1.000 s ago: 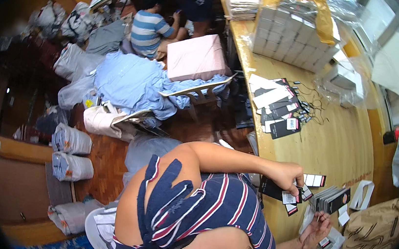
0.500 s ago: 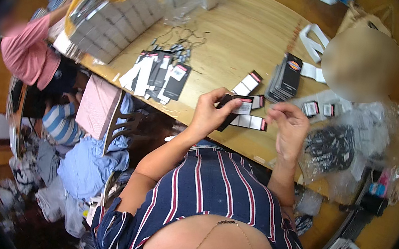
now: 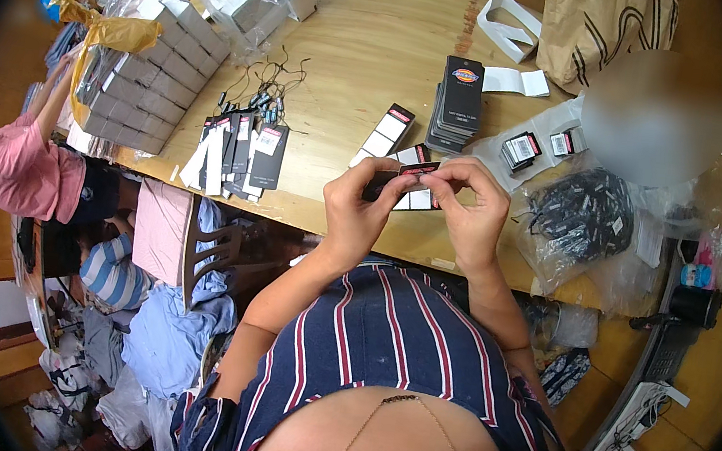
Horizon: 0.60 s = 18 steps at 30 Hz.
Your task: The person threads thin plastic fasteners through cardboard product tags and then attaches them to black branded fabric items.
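Left hand (image 3: 361, 212) and right hand (image 3: 468, 211) meet above the near edge of the wooden desk (image 3: 371, 57), each grip pinching one end of a small black hang tag (image 3: 409, 174) with a red stripe. The tag is flat, rectangular, held level. A black tag stack (image 3: 457, 103) stands beyond.
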Each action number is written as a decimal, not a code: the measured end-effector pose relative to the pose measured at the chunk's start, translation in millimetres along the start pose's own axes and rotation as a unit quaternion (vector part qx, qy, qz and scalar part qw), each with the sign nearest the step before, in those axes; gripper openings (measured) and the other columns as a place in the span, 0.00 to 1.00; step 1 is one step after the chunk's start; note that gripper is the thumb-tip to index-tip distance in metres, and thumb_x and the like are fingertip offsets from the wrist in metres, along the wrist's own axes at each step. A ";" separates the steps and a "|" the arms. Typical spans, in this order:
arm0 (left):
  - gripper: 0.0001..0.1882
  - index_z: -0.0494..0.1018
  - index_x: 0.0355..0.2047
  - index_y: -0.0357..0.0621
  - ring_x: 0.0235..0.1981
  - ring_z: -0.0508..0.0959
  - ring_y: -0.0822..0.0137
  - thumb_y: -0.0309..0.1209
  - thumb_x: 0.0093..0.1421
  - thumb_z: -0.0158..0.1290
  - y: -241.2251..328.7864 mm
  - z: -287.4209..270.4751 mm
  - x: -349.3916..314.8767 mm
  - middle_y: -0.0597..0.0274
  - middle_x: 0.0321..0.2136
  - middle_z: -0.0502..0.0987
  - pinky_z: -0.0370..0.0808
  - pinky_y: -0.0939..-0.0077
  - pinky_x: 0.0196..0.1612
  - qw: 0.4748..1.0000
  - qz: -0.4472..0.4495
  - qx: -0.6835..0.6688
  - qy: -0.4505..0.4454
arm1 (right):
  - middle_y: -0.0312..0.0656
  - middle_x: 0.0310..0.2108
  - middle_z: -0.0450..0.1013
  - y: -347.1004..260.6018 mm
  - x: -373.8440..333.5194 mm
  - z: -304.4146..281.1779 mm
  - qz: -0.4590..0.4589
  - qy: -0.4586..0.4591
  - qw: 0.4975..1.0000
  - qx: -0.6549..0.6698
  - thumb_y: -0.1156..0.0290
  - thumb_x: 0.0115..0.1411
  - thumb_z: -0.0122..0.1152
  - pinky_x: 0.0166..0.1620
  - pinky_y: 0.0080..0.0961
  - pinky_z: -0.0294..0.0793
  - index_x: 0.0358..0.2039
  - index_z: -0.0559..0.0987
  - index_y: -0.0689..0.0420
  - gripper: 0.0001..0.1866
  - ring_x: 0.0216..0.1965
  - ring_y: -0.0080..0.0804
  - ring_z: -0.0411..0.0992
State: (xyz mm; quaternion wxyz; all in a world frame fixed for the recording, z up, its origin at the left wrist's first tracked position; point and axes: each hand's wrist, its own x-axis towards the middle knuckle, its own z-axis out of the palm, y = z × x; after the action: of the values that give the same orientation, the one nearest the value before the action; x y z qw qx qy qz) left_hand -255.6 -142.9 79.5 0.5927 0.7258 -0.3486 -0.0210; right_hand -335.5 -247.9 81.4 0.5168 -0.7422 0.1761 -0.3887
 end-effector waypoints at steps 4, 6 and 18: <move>0.08 0.70 0.26 0.34 0.20 0.73 0.75 0.21 0.44 0.55 5.9 3.1 -1.8 0.59 0.18 0.73 0.68 0.86 0.22 1.000 0.028 0.009 0.005 | 0.38 0.20 0.68 -1.5 -1.5 -3.1 -0.033 0.013 0.999 -0.018 0.80 0.41 0.61 0.21 0.16 0.63 0.20 0.71 0.63 0.06 0.18 0.21 0.64; 0.08 0.70 0.26 0.35 0.20 0.75 0.71 0.21 0.43 0.56 7.6 6.4 -3.3 0.57 0.19 0.74 0.69 0.83 0.21 0.999 0.036 -0.001 0.014 | 0.38 0.20 0.68 -1.9 -4.8 -3.3 -0.035 0.021 0.999 -0.020 0.80 0.41 0.60 0.21 0.16 0.62 0.20 0.71 0.63 0.06 0.18 0.22 0.64; 0.11 0.71 0.29 0.39 0.20 0.73 0.62 0.22 0.40 0.52 -7.0 -19.4 -17.2 0.57 0.18 0.72 0.69 0.74 0.22 0.981 0.188 0.040 0.022 | 0.41 0.23 0.66 -0.1 -17.7 18.0 -0.053 0.023 0.995 -0.083 0.84 0.39 0.58 0.37 0.24 0.64 0.19 0.68 0.62 0.08 0.30 0.31 0.65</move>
State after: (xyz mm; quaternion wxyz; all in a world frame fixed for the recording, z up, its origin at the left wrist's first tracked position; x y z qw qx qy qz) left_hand -256.6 -116.9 72.6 0.5643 0.6707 -0.4662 0.1201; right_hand -333.1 -224.8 71.5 0.4277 -0.7818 0.1805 -0.4163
